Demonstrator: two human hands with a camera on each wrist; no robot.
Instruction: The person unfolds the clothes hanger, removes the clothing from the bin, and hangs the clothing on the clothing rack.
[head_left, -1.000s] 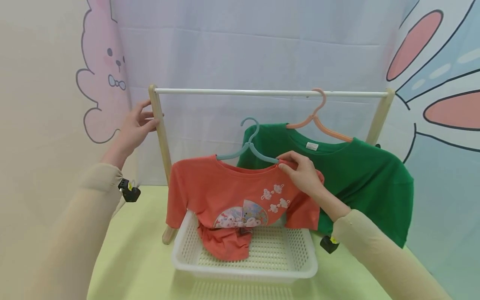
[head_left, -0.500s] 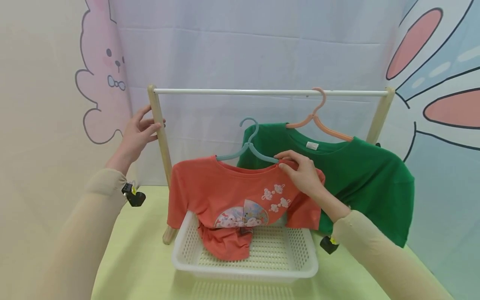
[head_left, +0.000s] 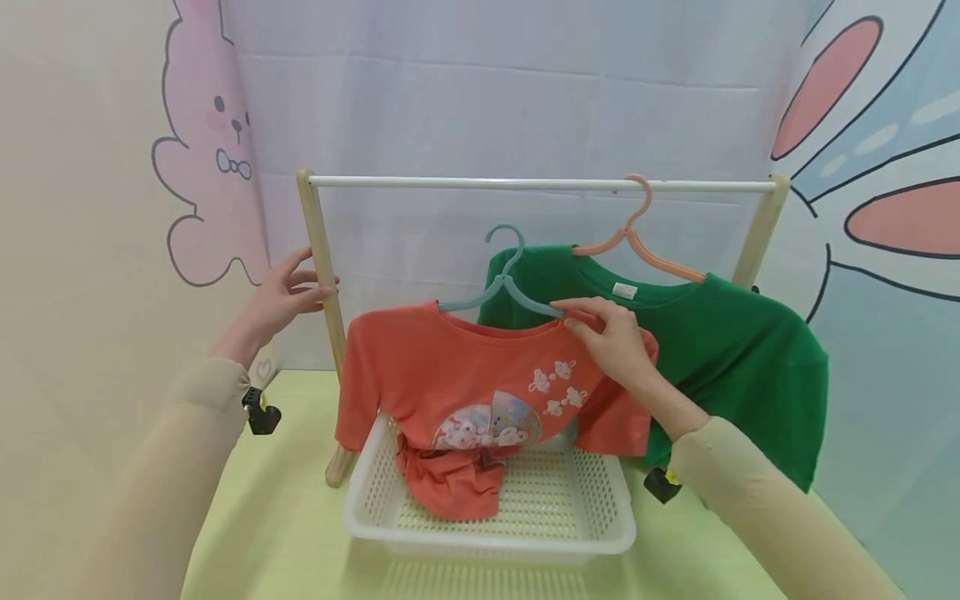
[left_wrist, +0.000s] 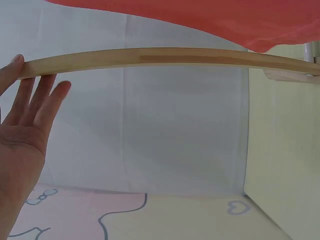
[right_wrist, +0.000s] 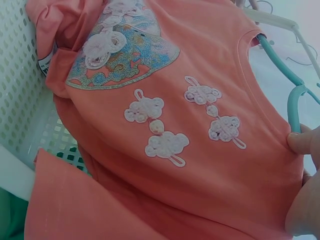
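A coral short-sleeved T-shirt (head_left: 420, 354) hangs on a blue-green hanger (head_left: 468, 302), its lower part bunched in a white basket. My right hand (head_left: 611, 337) pinches the shirt's shoulder together with the hanger's arm, thumb in front, as the right wrist view also shows. The hanger's hook stands free below the white rail (head_left: 465, 182). On the left, my left hand (head_left: 273, 304) holds the wooden side post (head_left: 322, 250) of the clothes rack about a third of the way down. In the left wrist view, its thumb and fingers lie on opposite sides of the post (left_wrist: 140, 57).
A green T-shirt (head_left: 750, 358) hangs from the rail on an orange hanger (head_left: 663, 265), behind the coral one. The perforated white basket (head_left: 487, 546) sits on a pale yellow-green tabletop (head_left: 247, 500) in front of the rack. Behind is a pale curtain (head_left: 480, 100).
My left hand has slid down the post. My right hand has lifted the coral T-shirt and its hanger slightly up and to the right. The green T-shirt stays in place.
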